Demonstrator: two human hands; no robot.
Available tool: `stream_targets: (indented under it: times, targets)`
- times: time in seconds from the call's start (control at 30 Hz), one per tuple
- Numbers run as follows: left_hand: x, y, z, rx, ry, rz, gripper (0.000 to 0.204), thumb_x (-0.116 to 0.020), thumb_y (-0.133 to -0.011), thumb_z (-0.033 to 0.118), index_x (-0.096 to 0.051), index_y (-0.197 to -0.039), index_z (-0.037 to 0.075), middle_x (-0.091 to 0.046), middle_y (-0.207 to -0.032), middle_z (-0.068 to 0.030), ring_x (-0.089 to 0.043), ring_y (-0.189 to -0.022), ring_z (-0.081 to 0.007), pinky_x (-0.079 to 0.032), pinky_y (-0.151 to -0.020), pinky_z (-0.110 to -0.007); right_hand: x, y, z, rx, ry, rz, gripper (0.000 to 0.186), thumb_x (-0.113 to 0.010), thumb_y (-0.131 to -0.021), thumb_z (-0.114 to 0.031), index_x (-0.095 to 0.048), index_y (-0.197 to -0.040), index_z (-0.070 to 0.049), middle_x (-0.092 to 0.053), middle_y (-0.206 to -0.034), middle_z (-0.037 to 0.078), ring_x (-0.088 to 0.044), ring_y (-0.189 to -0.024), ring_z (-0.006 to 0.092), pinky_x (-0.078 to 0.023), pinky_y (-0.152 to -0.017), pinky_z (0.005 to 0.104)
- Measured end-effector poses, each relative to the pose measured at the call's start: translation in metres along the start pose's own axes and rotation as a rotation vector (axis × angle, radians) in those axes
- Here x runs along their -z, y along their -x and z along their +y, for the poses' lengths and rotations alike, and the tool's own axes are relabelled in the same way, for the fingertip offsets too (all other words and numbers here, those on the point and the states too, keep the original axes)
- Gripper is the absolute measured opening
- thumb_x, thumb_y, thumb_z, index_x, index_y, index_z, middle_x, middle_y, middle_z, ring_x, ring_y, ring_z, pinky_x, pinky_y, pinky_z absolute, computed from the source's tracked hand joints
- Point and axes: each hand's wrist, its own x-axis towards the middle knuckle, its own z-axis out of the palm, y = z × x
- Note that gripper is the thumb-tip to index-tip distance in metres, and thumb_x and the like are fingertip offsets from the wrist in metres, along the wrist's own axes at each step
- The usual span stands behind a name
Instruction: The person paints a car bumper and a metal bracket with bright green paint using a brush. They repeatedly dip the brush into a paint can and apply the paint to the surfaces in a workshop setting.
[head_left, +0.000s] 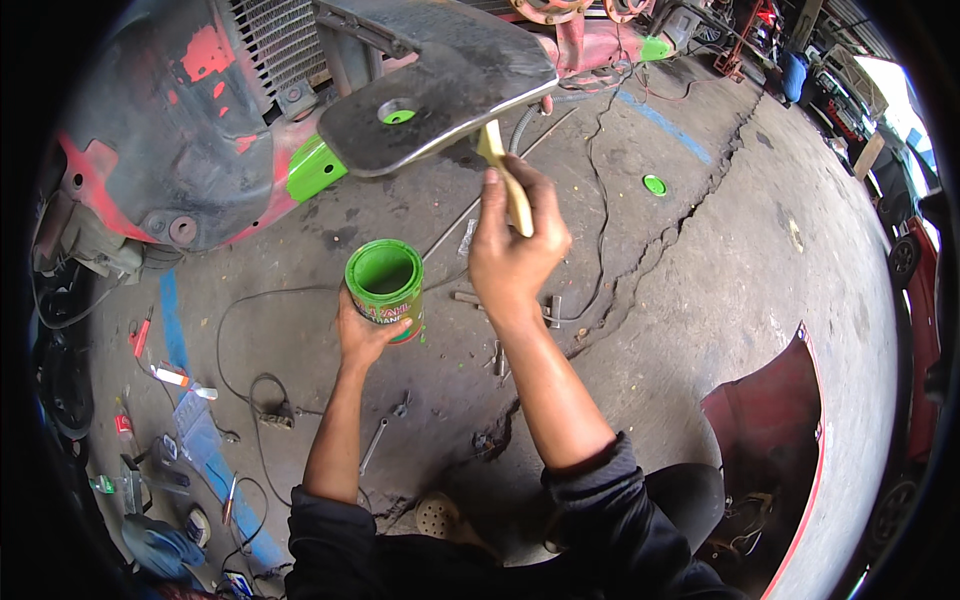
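Note:
My left hand [365, 330] is wrapped round an open paint can [385, 272] with green paint on its rim and inner wall. In my right hand [520, 240] is a paintbrush [516, 195] with a pale handle, gripped between thumb and fingers. Its bristles point up under the edge of a dark, flat metal bracket [450, 90] and are mostly hidden there. Bright green coats a short rail section [315, 170] left of the bracket, and green shows through the bracket's round hole.
On the concrete floor lie a green-smeared lid [654, 185], a wrench [374, 445], a hammer [510, 308] and dark cables [602, 190]. A red body panel [765, 420] rests at the right. Far off, a person in blue [793, 76] is bent down. A radiator [278, 45] stands behind the bracket.

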Motion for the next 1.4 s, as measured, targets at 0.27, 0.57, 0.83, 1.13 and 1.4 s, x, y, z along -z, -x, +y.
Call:
stream_targets:
  times: [0.27,0.57,0.83,1.13,1.4]
  targets:
    - [0.003,0.000,0.010,-0.014,-0.037,0.006,0.094,-0.091,-0.047,0.014,-0.045,-0.128,0.003,-0.059,-0.120,-0.0142,-0.059,-0.110,-0.0268,-0.046,-0.096,-0.038,0.012,0.015,-0.011,-0.070,0.003,-0.004,0.014,-0.063,-0.091,-0.006,-0.064,-0.101,0.003,-0.070,-0.087,0.013,-0.066,-0.076,0.0141,-0.052,-0.066,0.0276]
    - [0.004,0.000,0.004,-0.010,-0.001,0.018,0.094,-0.091,-0.046,0.014,-0.045,-0.128,0.003,-0.059,-0.120,-0.0146,-0.058,-0.111,-0.0279,-0.046,-0.097,-0.039,0.012,0.027,-0.019,0.047,-0.127,-0.181,0.015,-0.070,-0.082,0.000,-0.065,-0.096,0.003,-0.070,-0.089,0.017,-0.070,-0.074,0.0226,-0.054,-0.065,0.0312]
    - [0.000,-0.002,0.002,-0.030,0.028,0.005,0.095,-0.091,-0.045,0.015,-0.045,-0.128,0.003,-0.059,-0.120,-0.0147,-0.058,-0.111,-0.0286,-0.046,-0.097,-0.039,0.007,-0.025,-0.013,0.206,0.109,-0.143,0.018,-0.068,-0.082,-0.002,-0.063,-0.099,0.004,-0.067,-0.086,0.020,-0.067,-0.074,0.0323,-0.052,-0.066,0.0369]
    - [-0.001,-0.004,-0.006,-0.038,-0.015,0.018,0.100,-0.091,-0.045,0.017,-0.042,-0.131,0.003,-0.057,-0.123,-0.0162,-0.056,-0.115,-0.0304,-0.044,-0.098,-0.041,0.029,-0.036,-0.025,0.297,0.196,-0.169,0.015,-0.067,-0.082,0.002,-0.064,-0.096,0.003,-0.068,-0.087,0.020,-0.069,-0.072,0.0306,-0.053,-0.064,0.0351]
    - [-0.005,-0.003,-0.001,-0.009,-0.033,0.009,0.107,-0.091,-0.045,0.019,-0.037,-0.135,0.003,-0.057,-0.125,-0.0167,-0.055,-0.117,-0.0317,-0.045,-0.100,-0.041,0.015,-0.022,-0.041,0.198,0.042,-0.361,0.014,-0.069,-0.086,-0.006,-0.067,-0.098,0.002,-0.070,-0.079,0.011,-0.064,-0.068,0.0140,-0.050,-0.063,0.0273]
